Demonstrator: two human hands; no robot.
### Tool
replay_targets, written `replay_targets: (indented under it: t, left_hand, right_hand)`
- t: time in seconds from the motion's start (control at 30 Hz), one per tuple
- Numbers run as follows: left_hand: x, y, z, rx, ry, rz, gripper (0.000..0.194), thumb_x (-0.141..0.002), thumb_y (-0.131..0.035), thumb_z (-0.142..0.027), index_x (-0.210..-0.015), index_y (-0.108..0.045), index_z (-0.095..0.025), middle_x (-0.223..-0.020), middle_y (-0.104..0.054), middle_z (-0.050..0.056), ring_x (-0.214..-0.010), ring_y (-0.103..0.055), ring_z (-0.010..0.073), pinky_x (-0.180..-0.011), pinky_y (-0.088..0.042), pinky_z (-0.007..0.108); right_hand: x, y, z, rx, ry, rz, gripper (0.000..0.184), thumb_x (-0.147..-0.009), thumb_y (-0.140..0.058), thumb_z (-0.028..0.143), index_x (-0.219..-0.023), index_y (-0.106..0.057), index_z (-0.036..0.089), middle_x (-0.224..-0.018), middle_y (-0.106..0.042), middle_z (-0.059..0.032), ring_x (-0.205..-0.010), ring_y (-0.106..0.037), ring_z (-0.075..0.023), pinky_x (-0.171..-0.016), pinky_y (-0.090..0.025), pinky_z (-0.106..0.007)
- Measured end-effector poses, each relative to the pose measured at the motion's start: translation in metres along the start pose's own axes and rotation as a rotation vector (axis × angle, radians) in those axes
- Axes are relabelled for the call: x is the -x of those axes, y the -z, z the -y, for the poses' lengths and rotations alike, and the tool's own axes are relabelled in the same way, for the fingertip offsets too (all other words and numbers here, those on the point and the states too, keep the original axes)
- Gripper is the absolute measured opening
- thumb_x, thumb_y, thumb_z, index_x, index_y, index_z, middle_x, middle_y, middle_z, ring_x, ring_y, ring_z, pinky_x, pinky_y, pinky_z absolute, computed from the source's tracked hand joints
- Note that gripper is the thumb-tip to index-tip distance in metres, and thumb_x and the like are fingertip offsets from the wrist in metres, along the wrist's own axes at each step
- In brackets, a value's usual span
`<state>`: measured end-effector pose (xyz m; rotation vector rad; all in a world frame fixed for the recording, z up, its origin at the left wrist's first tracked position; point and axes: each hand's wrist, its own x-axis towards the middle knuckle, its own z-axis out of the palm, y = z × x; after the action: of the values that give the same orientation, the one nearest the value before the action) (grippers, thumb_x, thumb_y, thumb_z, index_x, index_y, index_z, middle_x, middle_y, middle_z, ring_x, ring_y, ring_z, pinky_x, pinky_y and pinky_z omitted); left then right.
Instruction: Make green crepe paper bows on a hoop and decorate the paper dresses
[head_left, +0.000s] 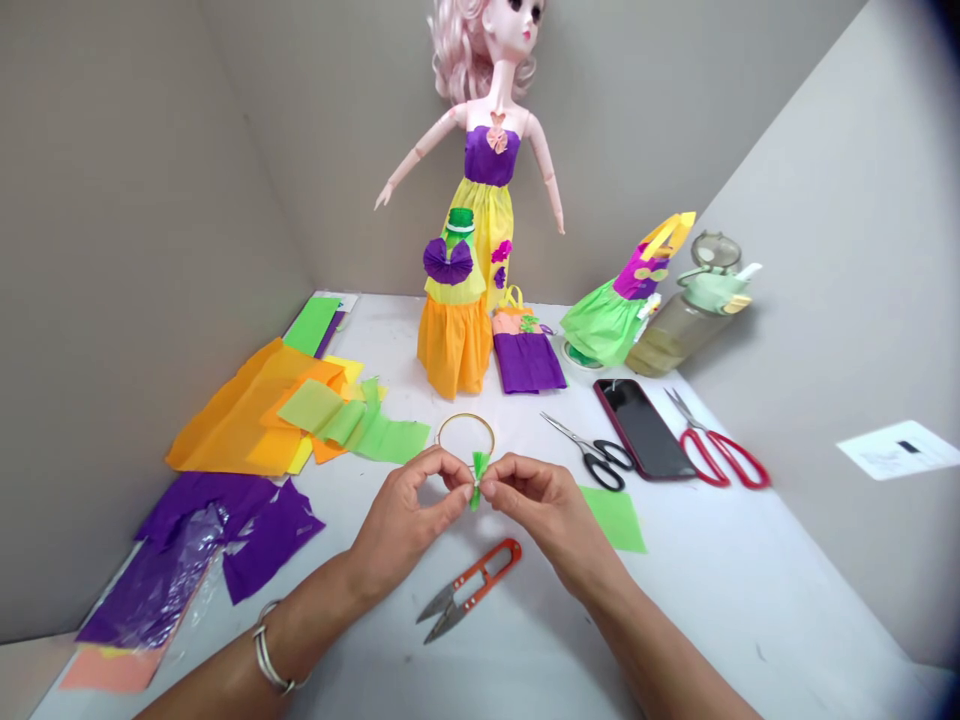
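Between my fingertips is a small piece of green crepe paper (pixel 479 463), gathered at its middle into a bow shape. My left hand (pixel 409 505) pinches it from the left. From the other side my right hand (pixel 536 500) pinches it too, thumb and forefinger pressed together. Something pale, perhaps a thread or tie, shows at the gathered middle, too small to make out. Behind the bow lies a thin gold ring (pixel 466 416). Orange thread snips (pixel 476 585) rest on the table below my hands. A flat green paper piece (pixel 615 518) is partly behind my right wrist.
Black-handled scissors (pixel 592 447), a phone (pixel 645 428) and red-handled scissors (pixel 721 450) lie at the right. Orange paper (pixel 232 415) and purple paper (pixel 274 540) cover the left. A doll (pixel 491 150), an orange-skirted dress (pixel 454 335), a green-skirted dress (pixel 611 315) and a bottle (pixel 682 320) stand behind.
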<state>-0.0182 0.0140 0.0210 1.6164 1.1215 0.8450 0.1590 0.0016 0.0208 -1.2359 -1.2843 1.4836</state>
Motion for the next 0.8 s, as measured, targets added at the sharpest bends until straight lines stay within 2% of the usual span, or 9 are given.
replay_targets:
  t: [0.1,0.33,0.63,0.8]
  left_hand:
    - [0.0005,0.0002,0.0006,-0.012,0.010,-0.004,0.006,-0.083,-0.056,-0.023,-0.077,-0.057,-0.020,-0.079,-0.059,-0.002,-0.080,-0.055,0.0141,-0.079,-0.042,0.025]
    - [0.0011,-0.0019,0.0026,-0.095,-0.062,-0.039,0.006,-0.084,-0.056,-0.023,-0.078,-0.058,-0.020,-0.079,-0.058,-0.001,-0.081,-0.056,0.0155,-0.082,-0.043,0.028]
    - [0.0013,-0.0016,0.0032,-0.111,-0.042,-0.023,0.008,-0.084,-0.055,-0.025,-0.078,-0.057,-0.021,-0.079,-0.059,-0.001,-0.081,-0.057,0.0157,-0.087,-0.043,0.030]
    - [0.0012,-0.0012,0.0011,-0.120,-0.043,-0.014,0.014,-0.086,-0.055,-0.031,-0.077,-0.057,-0.020,-0.080,-0.060,-0.001,-0.081,-0.057,0.0163,-0.084,-0.043,0.030]
  right_hand:
    - [0.0004,-0.0009,0.0015,0.021,0.012,0.002,0.017,-0.082,-0.065,0.032,-0.077,-0.066,0.017,-0.073,-0.060,0.0000,-0.068,-0.049,-0.0122,-0.067,-0.040,-0.025]
    - [0.0005,-0.0024,0.0020,0.080,0.042,-0.044,0.014,-0.081,-0.066,0.030,-0.077,-0.065,0.017,-0.073,-0.060,0.0005,-0.068,-0.049,-0.0121,-0.068,-0.040,-0.025]
    - [0.0015,-0.0017,0.0035,0.102,0.036,-0.034,0.013,-0.082,-0.063,0.028,-0.078,-0.066,0.017,-0.075,-0.061,-0.0001,-0.070,-0.050,-0.0132,-0.068,-0.041,-0.025]
    - [0.0024,-0.0021,0.0052,0.116,0.034,-0.042,0.012,-0.082,-0.062,0.028,-0.077,-0.065,0.017,-0.074,-0.061,-0.0005,-0.071,-0.051,-0.0142,-0.069,-0.041,-0.026]
